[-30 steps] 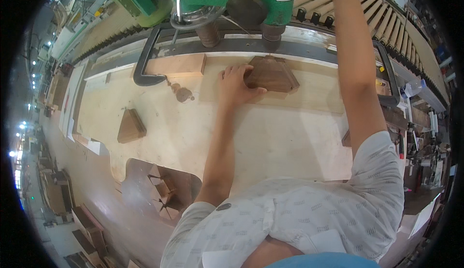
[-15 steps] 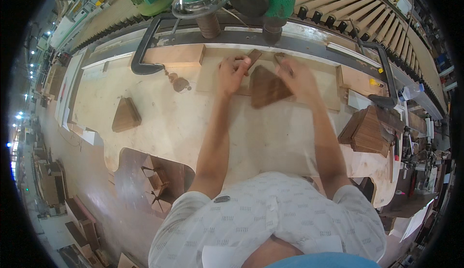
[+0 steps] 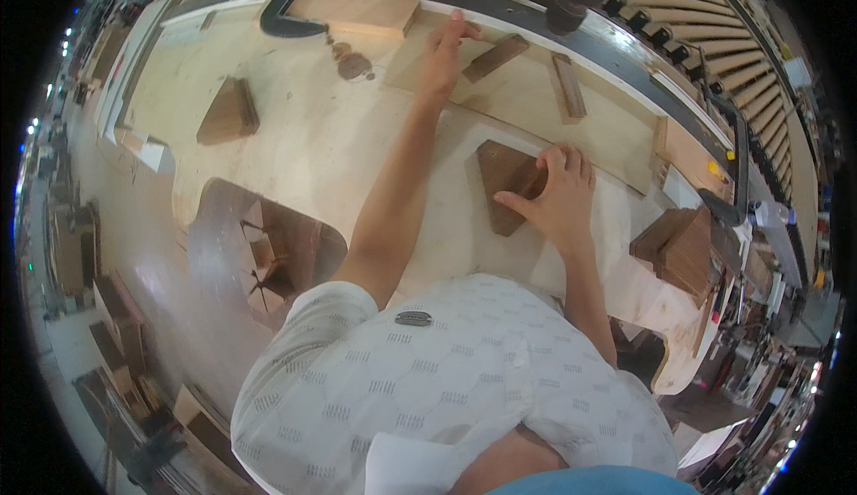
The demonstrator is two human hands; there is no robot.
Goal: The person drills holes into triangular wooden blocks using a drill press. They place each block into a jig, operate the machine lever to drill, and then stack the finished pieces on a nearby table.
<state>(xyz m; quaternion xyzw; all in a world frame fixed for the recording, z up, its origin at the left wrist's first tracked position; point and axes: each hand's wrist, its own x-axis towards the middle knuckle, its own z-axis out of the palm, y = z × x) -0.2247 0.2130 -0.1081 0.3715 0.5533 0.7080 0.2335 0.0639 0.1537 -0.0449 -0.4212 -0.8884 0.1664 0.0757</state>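
My right hand (image 3: 569, 193) is curled round the right corner of a dark brown, roughly triangular wooden block (image 3: 503, 166), thumb on one side and fingers on the other. The block lies on the pale board (image 3: 482, 254) close to my body. Farther off, my left hand (image 3: 439, 56) reaches over a raised flat panel (image 3: 527, 107), its fingers apart and nothing in them. Just right of that hand, a brown wooden strip (image 3: 496, 58) lies slanted on the panel. A second strip (image 3: 569, 86) lies farther right, at an opposite slant.
Another triangular wooden piece (image 3: 229, 111) stands at the left, and a stack of similar pieces (image 3: 676, 249) at the right. Black clamps (image 3: 284, 8) grip the far edge beside a light wood block (image 3: 353, 15). A cutout at the left shows wooden pieces (image 3: 268, 258) below. Rollers (image 3: 678, 4) lie beyond.
The triangular block has come nearer my body, away from the strips, with my right hand. My left hand has left its strip. The view has tilted lower.
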